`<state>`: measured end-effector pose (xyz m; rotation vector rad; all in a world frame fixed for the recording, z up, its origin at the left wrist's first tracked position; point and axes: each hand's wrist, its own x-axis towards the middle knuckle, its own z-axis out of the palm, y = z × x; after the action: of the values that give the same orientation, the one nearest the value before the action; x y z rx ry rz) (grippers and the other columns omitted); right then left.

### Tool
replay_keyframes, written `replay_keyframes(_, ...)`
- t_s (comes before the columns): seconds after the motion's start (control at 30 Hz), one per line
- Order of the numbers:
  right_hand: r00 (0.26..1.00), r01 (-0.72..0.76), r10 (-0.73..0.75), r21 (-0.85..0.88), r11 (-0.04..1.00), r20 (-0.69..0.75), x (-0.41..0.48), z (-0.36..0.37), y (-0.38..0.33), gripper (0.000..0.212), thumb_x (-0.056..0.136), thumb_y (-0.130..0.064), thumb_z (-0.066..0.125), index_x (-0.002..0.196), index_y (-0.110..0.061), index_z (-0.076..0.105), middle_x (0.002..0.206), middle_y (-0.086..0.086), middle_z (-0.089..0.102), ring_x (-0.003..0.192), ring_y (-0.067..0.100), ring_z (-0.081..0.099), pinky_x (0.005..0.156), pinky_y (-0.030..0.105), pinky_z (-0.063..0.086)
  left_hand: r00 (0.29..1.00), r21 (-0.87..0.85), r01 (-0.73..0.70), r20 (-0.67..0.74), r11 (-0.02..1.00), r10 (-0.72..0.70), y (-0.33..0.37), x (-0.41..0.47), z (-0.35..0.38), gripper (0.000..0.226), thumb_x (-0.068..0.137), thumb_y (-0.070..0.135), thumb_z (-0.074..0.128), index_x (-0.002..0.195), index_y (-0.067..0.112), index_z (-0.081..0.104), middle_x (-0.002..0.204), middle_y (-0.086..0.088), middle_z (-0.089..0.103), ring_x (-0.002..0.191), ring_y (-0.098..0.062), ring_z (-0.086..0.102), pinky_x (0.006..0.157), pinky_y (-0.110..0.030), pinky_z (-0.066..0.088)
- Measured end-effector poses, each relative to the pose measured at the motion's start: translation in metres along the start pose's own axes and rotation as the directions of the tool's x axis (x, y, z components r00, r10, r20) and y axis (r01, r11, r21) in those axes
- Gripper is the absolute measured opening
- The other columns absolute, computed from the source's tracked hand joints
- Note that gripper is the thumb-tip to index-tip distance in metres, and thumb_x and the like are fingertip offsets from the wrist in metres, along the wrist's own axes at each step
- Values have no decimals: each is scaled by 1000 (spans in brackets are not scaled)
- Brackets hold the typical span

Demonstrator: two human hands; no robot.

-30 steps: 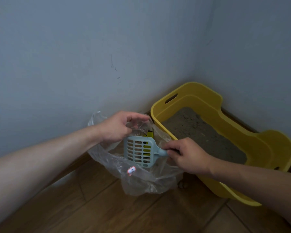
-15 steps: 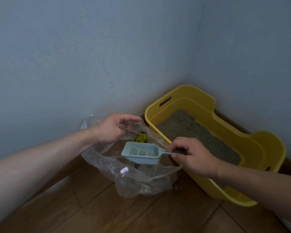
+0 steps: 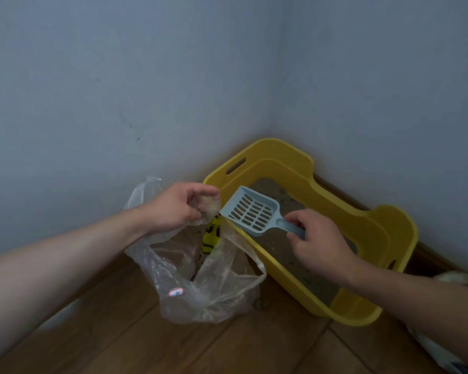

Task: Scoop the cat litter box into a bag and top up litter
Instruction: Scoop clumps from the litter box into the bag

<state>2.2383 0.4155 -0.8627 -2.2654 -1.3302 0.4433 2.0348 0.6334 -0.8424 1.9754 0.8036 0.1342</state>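
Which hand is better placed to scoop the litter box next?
Right. The right hand grips the scoop over the litter box; the left hand holds the bag open.

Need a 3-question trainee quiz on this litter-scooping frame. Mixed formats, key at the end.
1. Fill in: the litter box is ____ in colour.
2. True or false: the blue scoop in the right hand carries a load of litter.
3. Pick one: the left hand grips
A. the rim of the clear bag
B. the scoop's handle
C. the litter box's wall

Key: 1 yellow. 2 false, the slotted head shows empty. 3 A.
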Motion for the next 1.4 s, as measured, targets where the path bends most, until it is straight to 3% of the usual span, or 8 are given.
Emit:
replay_keyframes(0.13,989,-143,145,-60,988,35,8,-1,24,34,89,-17,62,122,-22,63,102,-10,58,81,5,58,72,26,58,999,-25,-13,30,1000,14,5,12,12,65,77,-20,62,115,33,64,84,2,61,80,-12,61,75,-29,51)
replay_keyframes(0.33,942,-318,329,-149,936,62,24,-3,66,36,88,-11,59,124,-15,63,88,-7,58,67,6,61,47,16,48,998,-20,-13,63,1000,15,19,26,32,63,80,-18,57,124,27,62,92,16,62,70,9,62,59,-12,47)
replay_keyframes(0.6,893,-424,446,-220,879,62,48,3,102,19,91,-17,59,104,-10,70,78,-1,65,62,10,63,44,19,46,993,-76,43,111,996,-34,12,48,49,55,85,-12,63,120,31,63,112,14,69,88,-1,69,66,-21,54)
replay_keyframes(0.87,870,-464,489,-226,857,69,72,20,115,14,92,-18,58,97,-10,68,81,2,66,65,11,61,43,19,41,982,-115,134,148,984,-117,11,65,54,62,78,-26,51,120,17,63,67,10,72,55,-2,63,47,-17,45)
replay_keyframes(1.0,872,-456,483,-231,859,77,84,23,113,13,93,-17,56,90,-8,65,73,1,60,60,9,56,42,18,36,982,-64,120,152,991,-109,9,69,51,60,78,-22,56,115,25,65,71,9,74,67,-12,67,53,-21,49)
replay_keyframes(1.27,887,-419,452,-251,873,93,107,33,108,15,93,-17,55,92,-7,66,81,6,65,66,13,60,44,20,39,960,114,155,217,981,-177,18,73,50,54,81,-17,53,117,22,66,44,18,58,36,3,48,40,-13,35)
replay_keyframes(1.33,889,-417,449,-243,876,91,112,36,108,15,93,-17,55,93,-8,67,82,6,65,65,12,60,45,20,39,961,141,151,213,978,-179,21,73,50,54,82,-15,53,116,24,67,50,16,58,36,5,49,39,-9,33)
replay_keyframes(1.4,893,-415,443,-241,878,79,118,39,107,16,93,-18,55,92,-8,67,81,6,65,65,12,59,45,21,39,961,182,138,211,974,-176,20,73,50,55,80,-11,56,115,29,68,78,15,64,51,10,56,46,-5,36)
